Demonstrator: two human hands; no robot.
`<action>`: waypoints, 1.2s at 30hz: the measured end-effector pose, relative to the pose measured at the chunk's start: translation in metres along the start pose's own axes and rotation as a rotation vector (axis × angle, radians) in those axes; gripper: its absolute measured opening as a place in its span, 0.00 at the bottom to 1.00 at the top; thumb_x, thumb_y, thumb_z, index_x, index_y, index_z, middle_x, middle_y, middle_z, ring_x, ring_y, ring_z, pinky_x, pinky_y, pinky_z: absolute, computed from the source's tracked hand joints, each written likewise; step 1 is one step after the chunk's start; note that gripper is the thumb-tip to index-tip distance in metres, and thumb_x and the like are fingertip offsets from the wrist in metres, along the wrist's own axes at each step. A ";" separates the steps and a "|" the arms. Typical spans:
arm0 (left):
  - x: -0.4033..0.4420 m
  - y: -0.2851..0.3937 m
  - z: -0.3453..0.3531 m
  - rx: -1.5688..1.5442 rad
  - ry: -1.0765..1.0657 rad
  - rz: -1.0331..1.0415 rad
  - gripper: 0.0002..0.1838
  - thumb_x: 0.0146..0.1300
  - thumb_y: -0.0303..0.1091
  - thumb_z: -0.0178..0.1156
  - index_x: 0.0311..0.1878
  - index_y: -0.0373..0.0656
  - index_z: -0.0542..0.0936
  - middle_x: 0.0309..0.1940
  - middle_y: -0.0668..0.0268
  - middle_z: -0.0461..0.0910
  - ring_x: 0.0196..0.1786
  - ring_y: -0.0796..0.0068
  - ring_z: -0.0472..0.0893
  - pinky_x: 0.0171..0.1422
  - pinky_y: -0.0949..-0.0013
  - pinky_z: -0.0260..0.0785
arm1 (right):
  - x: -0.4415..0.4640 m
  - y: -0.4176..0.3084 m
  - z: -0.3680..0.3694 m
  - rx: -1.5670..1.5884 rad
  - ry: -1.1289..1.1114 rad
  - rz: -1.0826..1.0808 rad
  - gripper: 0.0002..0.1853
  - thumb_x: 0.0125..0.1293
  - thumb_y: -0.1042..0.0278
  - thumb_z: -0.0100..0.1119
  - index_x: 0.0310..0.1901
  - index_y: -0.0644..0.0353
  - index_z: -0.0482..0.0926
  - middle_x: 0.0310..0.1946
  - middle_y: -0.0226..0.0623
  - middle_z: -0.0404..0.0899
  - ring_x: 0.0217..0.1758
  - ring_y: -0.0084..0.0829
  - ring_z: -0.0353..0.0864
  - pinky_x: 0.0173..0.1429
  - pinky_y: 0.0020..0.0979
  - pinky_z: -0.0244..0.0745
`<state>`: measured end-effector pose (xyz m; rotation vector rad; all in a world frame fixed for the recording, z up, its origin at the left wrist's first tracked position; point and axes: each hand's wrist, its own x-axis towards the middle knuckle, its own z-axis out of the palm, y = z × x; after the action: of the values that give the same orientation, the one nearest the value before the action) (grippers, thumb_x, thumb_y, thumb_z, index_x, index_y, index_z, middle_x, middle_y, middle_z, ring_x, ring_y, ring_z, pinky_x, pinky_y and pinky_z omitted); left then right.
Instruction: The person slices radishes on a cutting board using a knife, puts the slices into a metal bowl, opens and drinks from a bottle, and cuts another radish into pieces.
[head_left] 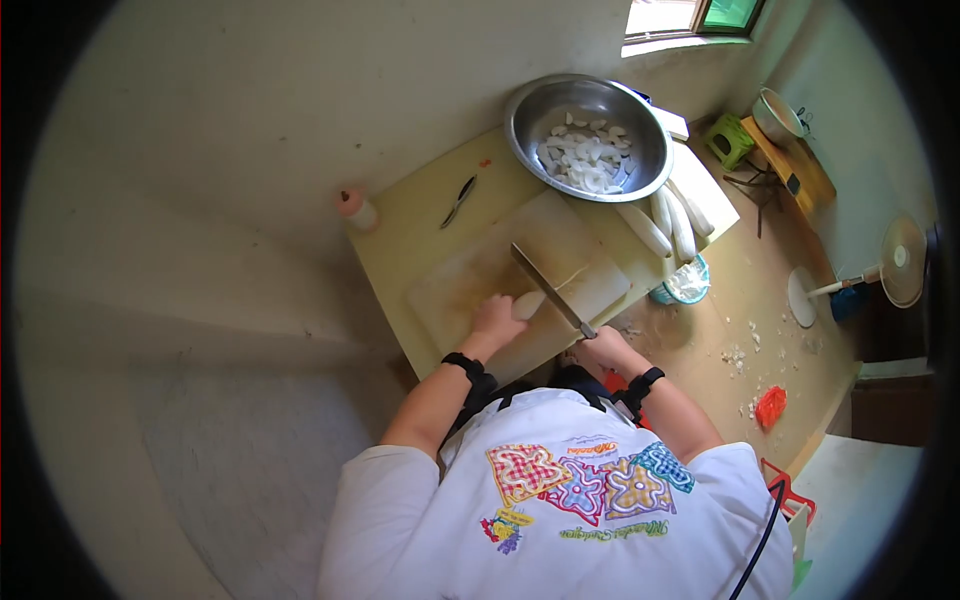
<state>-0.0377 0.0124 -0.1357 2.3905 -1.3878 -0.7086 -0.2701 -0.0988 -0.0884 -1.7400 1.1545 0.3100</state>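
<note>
On the cutting board, my left hand is closed round a short white peeled vegetable piece. My right hand grips the handle of a large knife, whose blade slants up and left across the board, just right of the piece. Behind the board stands a wide metal bowl holding many white slices. Several long white peeled vegetables lie at the table's right side, by the bowl. A peeler rests on the table left of the bowl.
A pink-topped bottle stands at the table's left corner, near the wall. Below the right edge is a blue basket with white scraps. On the floor are scattered scraps, a red bag and a fan. A wooden bench stands farther back.
</note>
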 end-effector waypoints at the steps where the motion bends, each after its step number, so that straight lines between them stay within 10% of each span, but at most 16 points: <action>1: 0.000 -0.003 -0.005 0.003 0.002 -0.014 0.30 0.47 0.52 0.73 0.50 0.41 0.83 0.47 0.54 0.82 0.52 0.52 0.81 0.57 0.51 0.74 | 0.001 0.001 -0.005 -0.002 -0.012 -0.006 0.16 0.63 0.60 0.58 0.42 0.66 0.84 0.36 0.54 0.85 0.40 0.49 0.86 0.47 0.41 0.78; 12: -0.044 -0.018 -0.033 -0.848 0.666 -0.268 0.22 0.55 0.36 0.77 0.48 0.37 0.79 0.42 0.63 0.85 0.42 0.72 0.84 0.46 0.69 0.77 | 0.030 0.009 -0.039 -0.221 -0.111 -0.223 0.17 0.61 0.62 0.60 0.32 0.73 0.81 0.27 0.55 0.82 0.28 0.44 0.85 0.33 0.41 0.77; 22: -0.093 -0.016 0.043 -1.783 0.729 -0.749 0.25 0.60 0.45 0.74 0.52 0.40 0.76 0.45 0.59 0.81 0.40 0.60 0.85 0.36 0.61 0.80 | 0.060 0.005 -0.067 -0.044 -0.354 -0.084 0.16 0.63 0.62 0.60 0.24 0.68 0.76 0.15 0.36 0.75 0.13 0.29 0.73 0.19 0.32 0.67; 28: -0.099 -0.018 0.050 -1.556 0.419 -1.201 0.38 0.56 0.72 0.65 0.43 0.40 0.74 0.35 0.60 0.81 0.33 0.62 0.85 0.27 0.69 0.73 | 0.064 0.007 -0.065 0.003 -0.372 -0.055 0.16 0.63 0.62 0.61 0.26 0.68 0.77 0.16 0.37 0.75 0.14 0.29 0.74 0.19 0.32 0.67; 36: -0.098 -0.035 0.013 -0.603 0.198 -0.986 0.35 0.59 0.69 0.62 0.41 0.38 0.78 0.28 0.60 0.81 0.34 0.57 0.83 0.35 0.58 0.76 | 0.063 0.006 -0.061 -0.074 -0.331 -0.051 0.16 0.63 0.61 0.62 0.30 0.70 0.82 0.21 0.40 0.81 0.20 0.32 0.80 0.27 0.33 0.75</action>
<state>-0.0604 0.1147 -0.1369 2.3969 0.1826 -0.8844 -0.2601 -0.1844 -0.1035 -1.7006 0.8675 0.5917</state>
